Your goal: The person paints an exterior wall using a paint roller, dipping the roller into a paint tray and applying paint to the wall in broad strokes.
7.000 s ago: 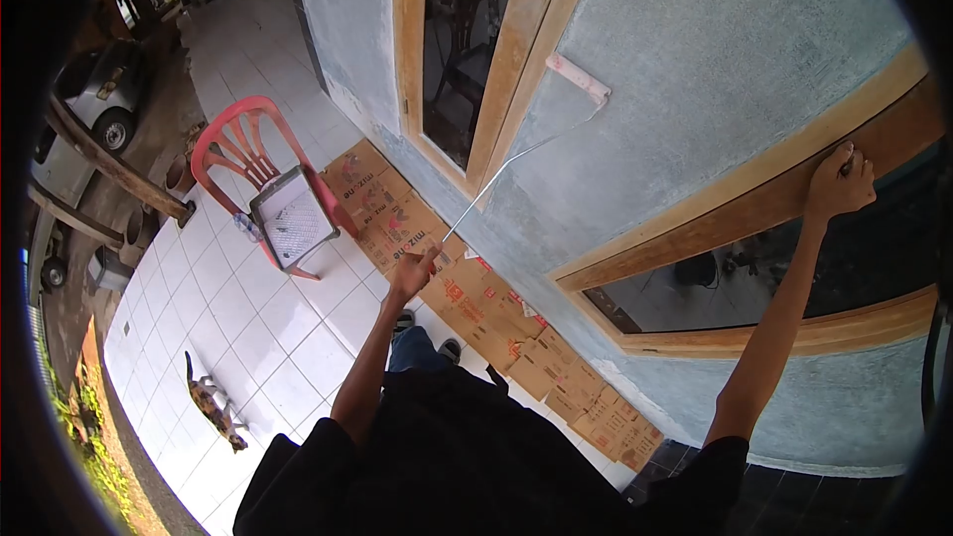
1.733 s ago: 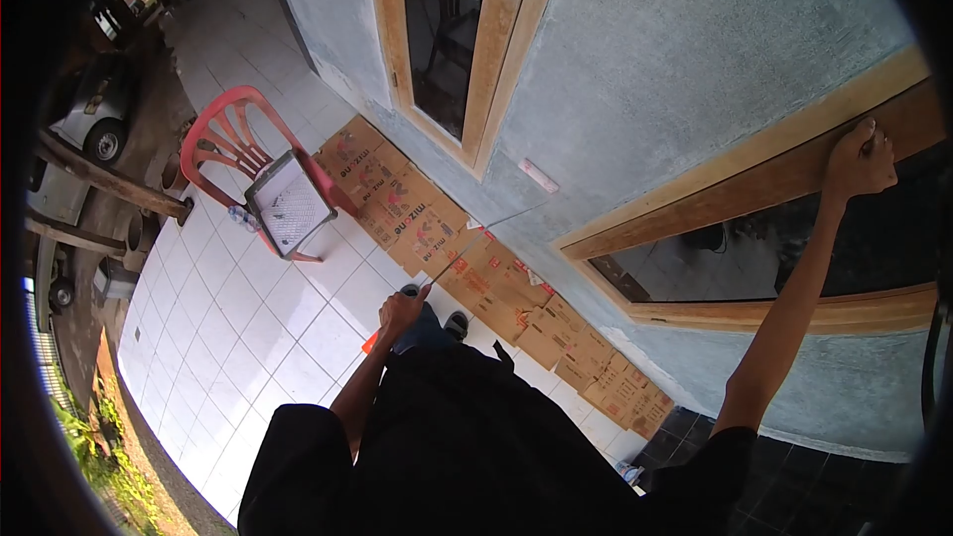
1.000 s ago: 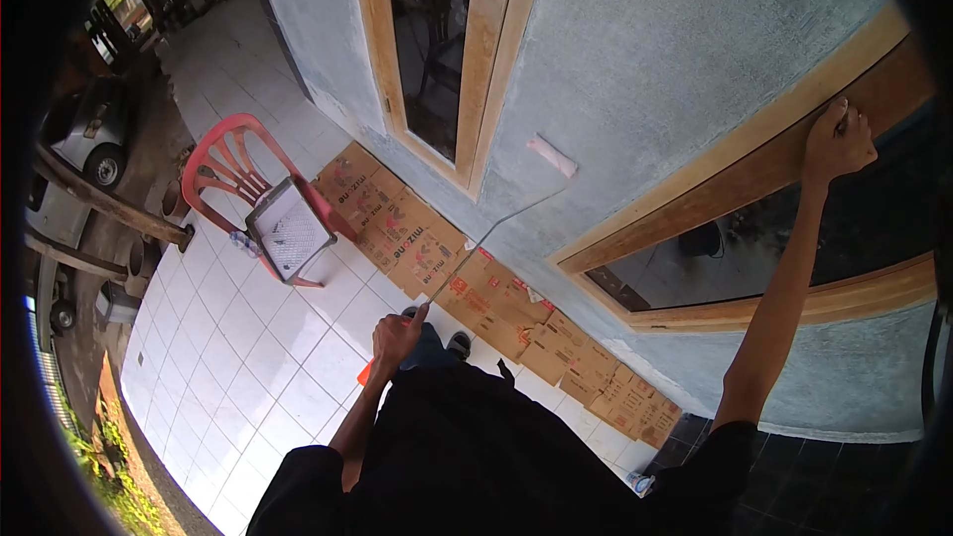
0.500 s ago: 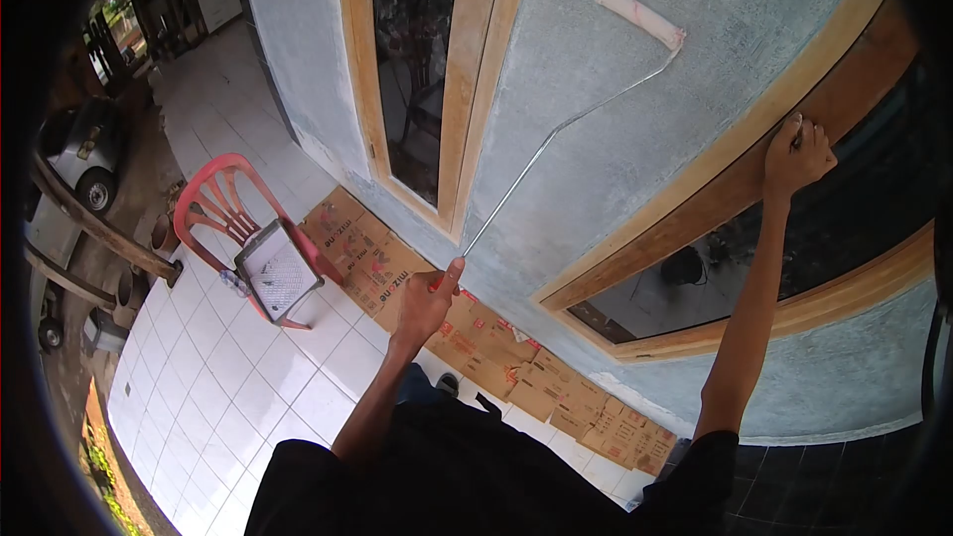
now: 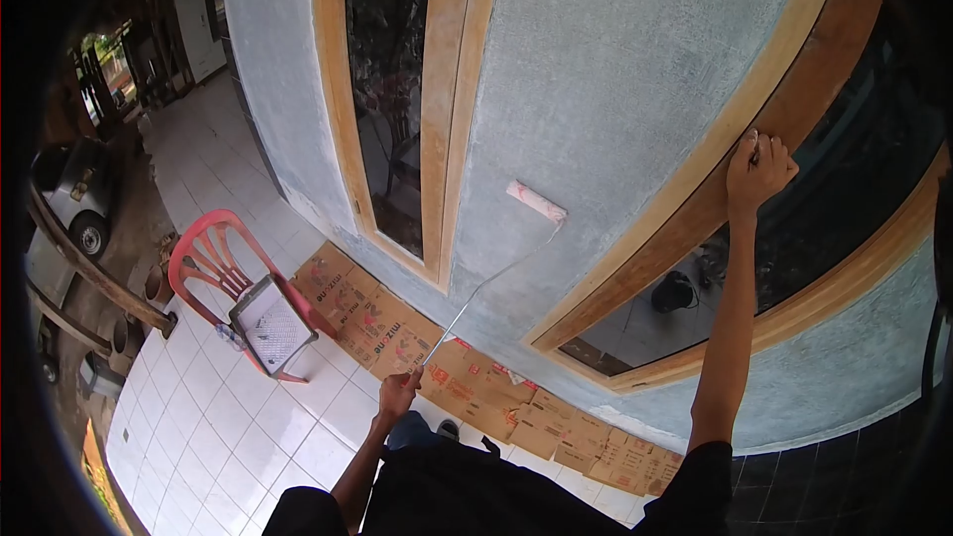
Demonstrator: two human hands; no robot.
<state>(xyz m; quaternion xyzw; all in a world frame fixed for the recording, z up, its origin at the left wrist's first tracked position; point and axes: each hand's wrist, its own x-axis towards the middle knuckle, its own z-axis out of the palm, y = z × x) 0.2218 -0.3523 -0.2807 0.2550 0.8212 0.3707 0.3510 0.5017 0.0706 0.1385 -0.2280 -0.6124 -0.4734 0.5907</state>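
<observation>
Left hand (image 5: 399, 392): clamped on the bottom end of the long roller pole (image 5: 486, 283), held low, above the cardboard.
Right hand (image 5: 757, 165): closed on the wooden window frame (image 5: 695, 154), arm stretched up, apparently for balance.
Paint roller (image 5: 536, 201): pressed flat against the blue-grey wall (image 5: 615, 69), on the strip between the two windows, roughly mid-height.
Wall: a streaked, uneven coat is seen, so more passes seem to be needed.
Cardboard (image 5: 467, 387): flattened boxes are laid along the foot of the wall over the tiled floor (image 5: 248, 417).
Paint tray (image 5: 270, 323): rested on the red plastic chair (image 5: 213, 263), well apart from the roller.
Stroke: long, overlapping runs are best made with even pressure, the sleeve kept flat on the plaster.
Edges: the roller is best kept just clear of the wooden frames.
Reload: the sleeve is best refilled once streaks show.
</observation>
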